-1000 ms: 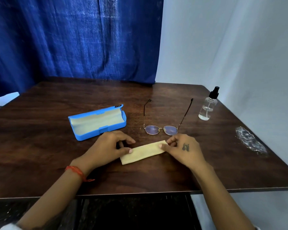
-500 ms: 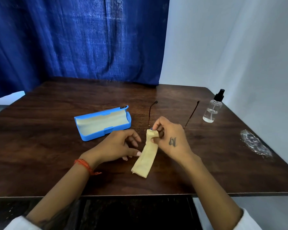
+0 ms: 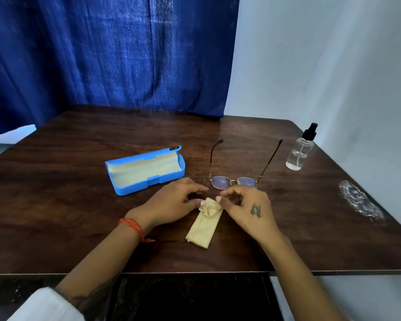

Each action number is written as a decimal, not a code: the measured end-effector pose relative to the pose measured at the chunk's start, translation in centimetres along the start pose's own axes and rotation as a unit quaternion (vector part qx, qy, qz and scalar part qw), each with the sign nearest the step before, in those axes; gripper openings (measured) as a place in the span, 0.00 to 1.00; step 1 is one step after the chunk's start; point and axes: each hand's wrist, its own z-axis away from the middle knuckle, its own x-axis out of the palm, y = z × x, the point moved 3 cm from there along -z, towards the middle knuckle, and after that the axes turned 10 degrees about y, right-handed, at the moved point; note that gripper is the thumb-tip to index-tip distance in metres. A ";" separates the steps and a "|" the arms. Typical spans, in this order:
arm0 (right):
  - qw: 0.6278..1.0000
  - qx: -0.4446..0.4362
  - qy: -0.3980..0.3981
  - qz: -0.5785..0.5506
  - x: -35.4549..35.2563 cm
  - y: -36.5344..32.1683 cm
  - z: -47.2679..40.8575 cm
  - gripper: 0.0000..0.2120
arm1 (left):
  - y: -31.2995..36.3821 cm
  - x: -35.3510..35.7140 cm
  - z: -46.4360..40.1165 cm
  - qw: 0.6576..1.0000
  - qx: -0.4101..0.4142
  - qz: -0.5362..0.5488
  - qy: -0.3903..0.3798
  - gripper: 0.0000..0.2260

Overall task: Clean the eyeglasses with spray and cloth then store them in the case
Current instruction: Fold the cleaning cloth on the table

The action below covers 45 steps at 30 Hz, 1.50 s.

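Both hands sat low over the worktop (image 3: 79,216), near its front edge. Left hand (image 3: 171,202) had its grip narrow: thumb tip pressed on the bunched top end of the yellow cloth (image 3: 204,224), fingers curled above it; whether they also pinched the fabric I couldn't tell. Right hand (image 3: 245,205), w/ a small tattoo on its back, was held just right of that same bunched end, fingers curled loosely, thumb and forefinger apart, nothing between them; its thumb tip was at the cloth's top corner, contact unclear.

Worktop was dark wood grain, w/ a blue curtain (image 3: 114,54) behind it and a pale wall at the right. A whitish scuffed patch (image 3: 359,200) marked the surface near the right edge.

Blue case (image 3: 146,170) lay open, lid up, beige lining showing, beyond and left of the left hand, apart from it.

Cloth lay flat from the bunched end toward the front edge, zigzag hem nearest the person, between the two wrists.

Eyeglasses (image 3: 234,181) rested just beyond the right hand's fingers, lenses toward the person, temples open and pointing away.

Spray bottle (image 3: 300,149), clear w/ black nozzle, stood upright at far right, well apart from both hands.

Red thread band (image 3: 132,227) circled the left wrist.
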 end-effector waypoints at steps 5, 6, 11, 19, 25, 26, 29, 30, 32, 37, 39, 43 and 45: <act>0.990 0.053 -0.125 0.029 0.6 -0.1 -0.8 0.11 | 0.5 0.3 -0.7 0.998 -0.016 -0.005 -0.060 0.14; 0.990 0.049 -0.132 0.024 0.6 -0.2 -1.0 0.09 | 0.5 0.2 -0.7 0.998 -0.019 0.007 -0.058 0.12; 0.997 -0.061 -0.054 0.005 0.6 -1.4 -1.7 0.07 | 0.6 -0.3 -0.6 0.996 0.006 0.070 0.062 0.08; 0.979 -0.204 -0.001 -0.003 1.0 -0.6 1.1 0.07 | 0.2 -0.1 1.9 0.986 0.102 0.062 0.120 0.10; 0.996 -0.078 0.006 -0.045 0.5 0.1 1.0 0.06 | 0.2 -0.1 1.8 0.992 0.032 0.074 0.097 0.06; 0.998 -0.058 -0.014 -0.020 0.5 0.2 0.7 0.10 | 0.2 0.2 1.5 0.995 0.025 0.049 0.083 0.09; 0.992 -0.038 -0.109 0.053 0.7 -0.1 0.3 0.13 | 0.3 0.6 1.3 0.999 0.012 0.004 0.035 0.12; 0.990 -0.039 -0.126 0.058 0.7 -0.2 0.3 0.11 | 0.4 0.5 1.3 0.999 0.012 0.011 0.030 0.10; 0.991 -0.040 -0.125 0.040 0.7 -0.3 0.4 0.08 | 0.6 0.4 1.5 0.999 0.019 0.031 0.034 0.08; 0.997 -0.066 -0.024 -0.028 0.9 -0.3 0.1 0.16 | 0.9 0.1 1.9 0.990 0.050 0.082 0.107 0.10; 0.995 -0.084 -0.003 -0.059 0.9 -0.2 0.4 0.16 | 1.0 0.1 2.1 0.986 0.075 0.070 0.134 0.11; 0.985 -0.147 0.038 -0.082 0.9 0.8 1.3 0.14 | 1.1 0.3 3.3 0.979 0.126 0.059 0.147 0.14; 0.980 -0.176 0.049 -0.080 0.7 1.1 1.8 0.15 | 1.1 0.3 3.9 0.979 0.132 0.061 0.144 0.13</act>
